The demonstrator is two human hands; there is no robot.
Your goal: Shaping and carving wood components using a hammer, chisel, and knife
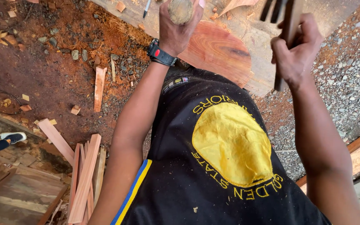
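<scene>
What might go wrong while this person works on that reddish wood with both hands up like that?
The left hand grips a round wooden handle just above the red slab; a slip might hurt bare fingers. The right hand holds a dark tool close by. Offcuts underfoot may trip.

i am seeing both of my arms reaching forward and away from my chest. my left hand (pixel 176 31) is curling shut, its back facing me, the wrist bending slightly inward. my right hand (pixel 294 52) is clenching in a tight fist, knuckles up, forearm stretching out straight.
</scene>
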